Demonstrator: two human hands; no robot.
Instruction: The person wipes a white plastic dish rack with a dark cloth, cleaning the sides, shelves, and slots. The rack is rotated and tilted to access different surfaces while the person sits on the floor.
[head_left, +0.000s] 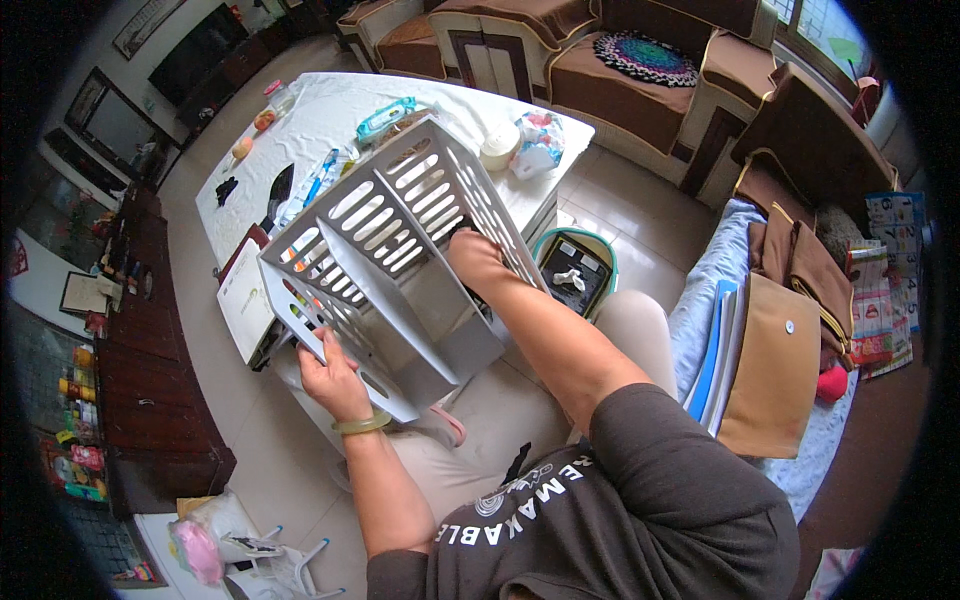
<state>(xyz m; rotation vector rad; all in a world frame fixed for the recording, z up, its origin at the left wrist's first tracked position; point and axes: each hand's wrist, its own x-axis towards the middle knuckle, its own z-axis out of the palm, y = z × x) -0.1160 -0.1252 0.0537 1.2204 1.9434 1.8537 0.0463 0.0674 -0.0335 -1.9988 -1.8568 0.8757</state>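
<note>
A grey plastic divided rack (361, 196) with slotted walls is tilted over my lap, against the edge of a cloth-covered table. My left hand (330, 375), with a jade-coloured bangle at its wrist, grips the rack's near left wall. My right hand (474, 259) reaches into the right-hand compartment, with something black at its fingers, perhaps a cloth; its fingertips are partly hidden. Two dividers split the inside of the rack.
The white-clothed table (247, 187) holds a wipes pack (386, 118), a white lidded container (500, 146), a plastic bag (538, 142) and a jar (277, 94). A bin (574, 270) stands right of the table. A brown folder (772, 367) lies on the sofa at right.
</note>
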